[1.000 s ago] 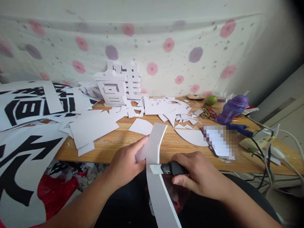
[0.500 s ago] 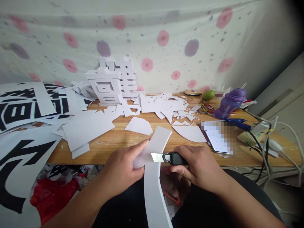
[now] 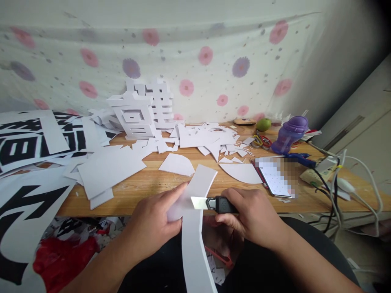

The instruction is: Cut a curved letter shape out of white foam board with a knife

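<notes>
A long white foam board piece (image 3: 195,244), angled partway along its length, rises from my lap toward the table edge. My left hand (image 3: 154,217) grips its left side, thumb and fingers around a part that juts out to the left. In my right hand (image 3: 252,211) is a black-handled utility knife (image 3: 224,204). Its blade points left and lies over the face of the board; whether it touches the surface I cannot tell. The palm side of each hand is hidden.
On the wooden table (image 3: 140,183) lie foam board offcuts (image 3: 113,165), cut-out white characters (image 3: 134,116), a phone (image 3: 275,179), a purple bottle (image 3: 290,134), scissors (image 3: 261,141) and cables (image 3: 336,187). Printed sheets (image 3: 27,195) cover the left. A red plastic bag (image 3: 64,260) sits below.
The view has shifted slightly, so the table's things appear a little lower and further left. Both hands keep their holds on the foam board piece and the utility knife.
</notes>
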Motion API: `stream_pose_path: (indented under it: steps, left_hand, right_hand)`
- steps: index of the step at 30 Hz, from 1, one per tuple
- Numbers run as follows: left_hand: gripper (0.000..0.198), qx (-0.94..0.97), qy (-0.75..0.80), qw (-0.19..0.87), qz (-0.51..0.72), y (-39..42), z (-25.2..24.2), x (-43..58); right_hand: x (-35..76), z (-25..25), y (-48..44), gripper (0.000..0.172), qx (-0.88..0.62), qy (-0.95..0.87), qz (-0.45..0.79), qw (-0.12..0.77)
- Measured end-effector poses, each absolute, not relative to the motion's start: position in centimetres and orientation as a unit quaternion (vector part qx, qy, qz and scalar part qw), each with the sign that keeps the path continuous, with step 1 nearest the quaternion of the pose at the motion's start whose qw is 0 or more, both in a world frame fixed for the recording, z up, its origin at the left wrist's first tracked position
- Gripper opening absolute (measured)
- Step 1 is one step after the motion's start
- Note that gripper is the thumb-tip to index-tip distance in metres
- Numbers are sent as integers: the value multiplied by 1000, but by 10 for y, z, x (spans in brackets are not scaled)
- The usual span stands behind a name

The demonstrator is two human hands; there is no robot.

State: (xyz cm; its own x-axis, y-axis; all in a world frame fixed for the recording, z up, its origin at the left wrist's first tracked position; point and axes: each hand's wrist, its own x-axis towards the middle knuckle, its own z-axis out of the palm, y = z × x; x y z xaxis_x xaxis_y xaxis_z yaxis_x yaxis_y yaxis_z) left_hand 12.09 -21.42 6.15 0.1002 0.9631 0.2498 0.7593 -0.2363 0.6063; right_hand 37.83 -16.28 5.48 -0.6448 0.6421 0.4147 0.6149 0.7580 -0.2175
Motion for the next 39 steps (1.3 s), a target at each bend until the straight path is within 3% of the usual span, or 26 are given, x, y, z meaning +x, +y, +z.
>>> stream_pose_path:
  steps: [10, 21, 26, 33, 39]
  left_hand:
    - [72, 765, 577, 97, 269, -212, 63, 117]
    - [67, 742, 584, 151, 294, -215, 58, 114]
    - [62, 664, 596, 288, 348, -211, 60, 118]
    - [66, 430, 343, 701, 455, -207, 43, 122]
    - [67, 349, 251, 793, 431, -209, 28, 129]
  right_hand:
    - [386, 55, -153, 63, -393, -887, -4, 242]
    - [397, 50, -140, 63, -492, -834, 21, 249]
    - [399, 43, -131, 49, -534, -786, 115, 289]
    - [388, 34, -130, 37, -506, -761, 242, 326]
    - [380, 34, -138, 43, -477, -666, 422, 389]
